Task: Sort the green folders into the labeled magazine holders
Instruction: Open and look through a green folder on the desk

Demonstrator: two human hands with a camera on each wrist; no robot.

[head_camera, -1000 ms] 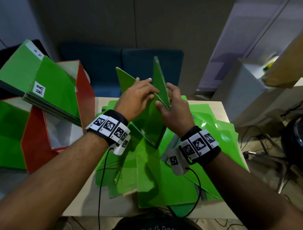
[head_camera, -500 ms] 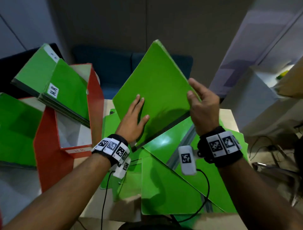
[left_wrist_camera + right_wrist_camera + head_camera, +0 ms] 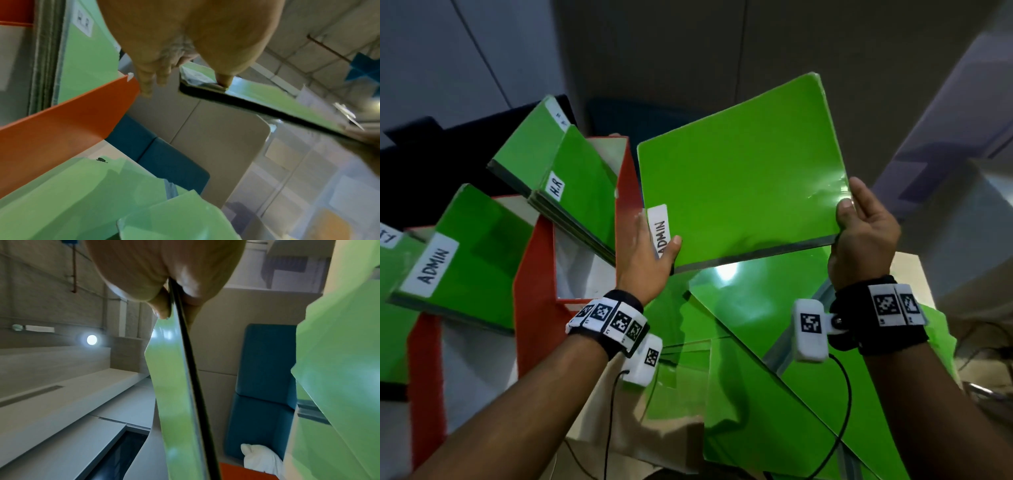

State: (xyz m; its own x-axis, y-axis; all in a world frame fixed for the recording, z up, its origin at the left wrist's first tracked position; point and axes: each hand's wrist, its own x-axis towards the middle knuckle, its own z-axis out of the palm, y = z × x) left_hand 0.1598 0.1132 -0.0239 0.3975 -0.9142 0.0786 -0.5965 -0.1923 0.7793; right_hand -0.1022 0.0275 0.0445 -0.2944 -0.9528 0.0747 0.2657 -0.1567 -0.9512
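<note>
A green folder (image 3: 739, 178) with a white ADMIN label (image 3: 662, 236) is held up above the table, its face tilted toward me. My left hand (image 3: 650, 246) holds its lower-left corner, thumb on the label and fingers hidden behind. In the left wrist view my left hand (image 3: 187, 78) has its thumb on the folder (image 3: 287, 104). My right hand (image 3: 854, 202) pinches the lower-right corner; the right wrist view shows my right hand (image 3: 174, 305) clamped on the folder's edge (image 3: 176, 386). At left, red magazine holders (image 3: 534, 291) hold H.R folders (image 3: 582, 192) and an ADMIN folder (image 3: 465, 253).
Several loose green folders (image 3: 774, 342) lie overlapped on the beige table (image 3: 907, 270) beneath my hands. A third stack with a label ending in TY (image 3: 387, 236) shows at the far left. A blue sofa (image 3: 619, 116) stands behind the table, and a grey cabinet (image 3: 962, 240) at right.
The folder has risen from the pile and turned so that its ADMIN label faces me. My left hand shifted from flat on its face to the lower-left corner.
</note>
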